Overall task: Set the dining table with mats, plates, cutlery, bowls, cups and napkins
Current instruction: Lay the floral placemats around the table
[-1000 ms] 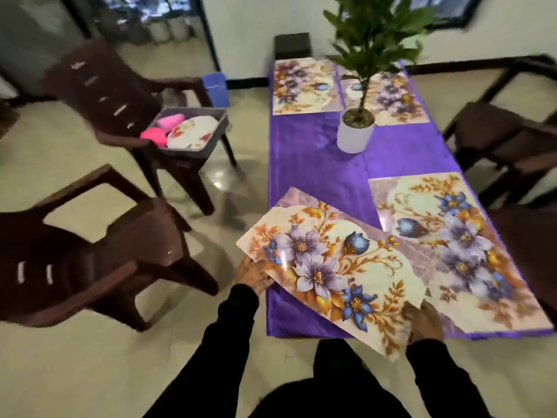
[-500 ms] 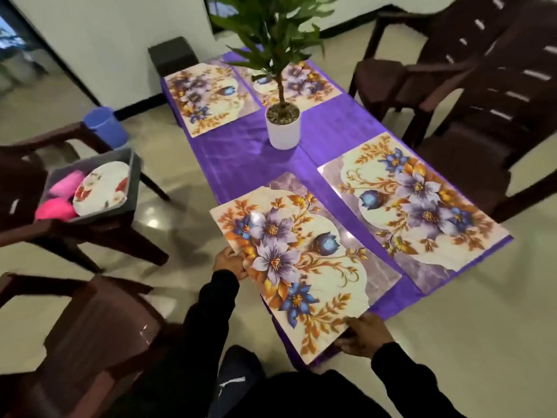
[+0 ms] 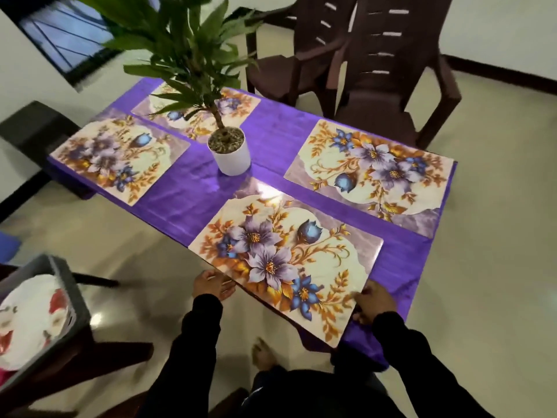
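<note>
A floral mat (image 3: 286, 260) lies at the near corner of the purple-clothed table (image 3: 271, 137), its near edge hanging slightly past the table's side. My left hand (image 3: 212, 285) holds the mat's near-left edge, and my right hand (image 3: 375, 301) pinches its near-right corner. Three more floral mats lie flat on the cloth: one at the right (image 3: 373, 173), one at the left (image 3: 117, 158) and one at the far end (image 3: 196, 113), partly behind the plant.
A potted plant in a white pot (image 3: 232, 152) stands mid-table. A grey bin (image 3: 64, 285) holding white floral plates (image 3: 33, 318) rests on a chair at the lower left. Dark brown chairs (image 3: 376, 70) stand beyond the table. A bare foot (image 3: 265, 356) is on the floor.
The view swung round to the left of the table. The near mat was turned and laid down squarer to the table edge, with both hands still on its near side.
</note>
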